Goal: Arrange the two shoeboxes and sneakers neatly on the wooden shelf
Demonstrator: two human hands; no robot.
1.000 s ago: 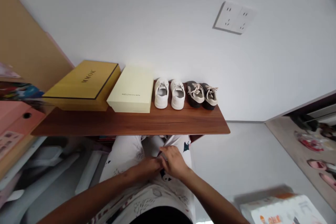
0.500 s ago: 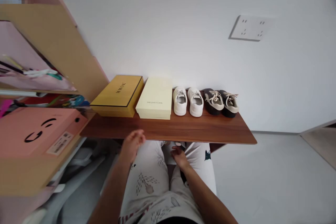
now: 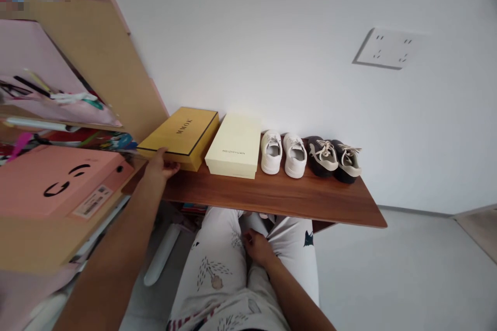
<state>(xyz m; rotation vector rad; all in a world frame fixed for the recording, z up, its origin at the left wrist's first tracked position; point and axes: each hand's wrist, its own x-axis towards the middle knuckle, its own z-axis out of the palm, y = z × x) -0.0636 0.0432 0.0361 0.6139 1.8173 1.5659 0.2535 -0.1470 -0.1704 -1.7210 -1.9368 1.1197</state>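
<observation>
**A pale room, a reach to the left**

A white-painted wall [image 3: 272,36] fills the upper frame, with a double socket plate [image 3: 388,48] set high at right and a pale grey floor [image 3: 407,269] below. A pink-and-tan shelving unit [image 3: 89,57] crowds the upper left, and a matte pink box [image 3: 54,181] is held in it at mid left. Across the centre runs a wooden shelf [image 3: 272,199], its smooth, reddish-brown grain bare along the front. Arranged on it from left to right are a yellow box [image 3: 184,137] with a dark-lined lid, a cream box [image 3: 235,147], a pair of white sneakers [image 3: 272,152] and a pair of dark laced sneakers [image 3: 320,158].

The two hands are held well apart. The left hand [image 3: 163,164] is extended to the yellow box at the shelf's left end, its fingers against the box's near edge; whether the box is gripped cannot be told. The right hand [image 3: 258,247] is kept low at centre, curled on the printed white trousers [image 3: 217,269], and whether cloth is pinched cannot be told.
</observation>
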